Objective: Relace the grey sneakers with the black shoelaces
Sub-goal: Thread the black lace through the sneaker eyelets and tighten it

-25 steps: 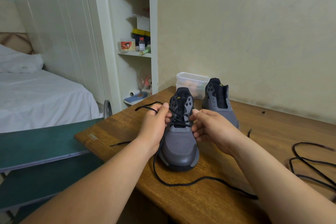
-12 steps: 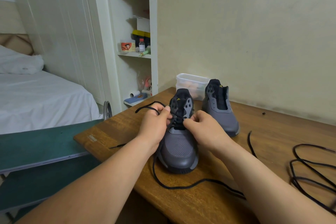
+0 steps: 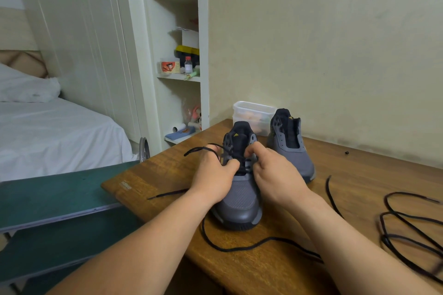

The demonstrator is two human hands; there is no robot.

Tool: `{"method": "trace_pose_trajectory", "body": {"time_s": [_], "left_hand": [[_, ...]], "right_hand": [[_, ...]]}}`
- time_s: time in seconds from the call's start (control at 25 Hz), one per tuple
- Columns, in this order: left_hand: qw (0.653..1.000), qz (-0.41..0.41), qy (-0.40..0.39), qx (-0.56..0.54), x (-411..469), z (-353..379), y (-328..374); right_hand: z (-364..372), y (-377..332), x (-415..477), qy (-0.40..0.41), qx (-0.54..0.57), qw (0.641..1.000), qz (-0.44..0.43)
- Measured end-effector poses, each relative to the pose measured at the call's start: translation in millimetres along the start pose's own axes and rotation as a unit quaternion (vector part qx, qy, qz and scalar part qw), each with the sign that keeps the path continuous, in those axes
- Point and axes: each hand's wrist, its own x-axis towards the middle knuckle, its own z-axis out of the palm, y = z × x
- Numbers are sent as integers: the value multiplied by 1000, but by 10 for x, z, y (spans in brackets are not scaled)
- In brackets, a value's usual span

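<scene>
1. While the loose tail of the black shoelace trails over the table up front, only the lower eyelets look threaded.
2. Near sneaker: my left hand pinches a loop of lace. My right hand has its fingers curled at the eyelets, pinching lace too I think.
3. Second lace lies unused off right, and the far sneaker is totally bare.

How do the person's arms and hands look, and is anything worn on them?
The left arm and the right arm are bare, with no sleeves in view. The left hand and the right hand wear no gloves. I see no ring, watch or bracelet.
</scene>
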Motion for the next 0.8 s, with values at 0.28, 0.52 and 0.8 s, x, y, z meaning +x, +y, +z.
{"method": "trace_pose_trajectory", "body": {"time_s": [0.28,0.52,0.8], "left_hand": [[994,20,-1,-104,100,-386,23],[943,147,-245,169,84,-663,723],[900,149,-376,163,60,-854,899]], "right_hand": [[-87,-16,50,41,146,988,26],[-632,-481,537,-28,82,983,-162],[-797,-429,519,-115,140,972,-147]]}}
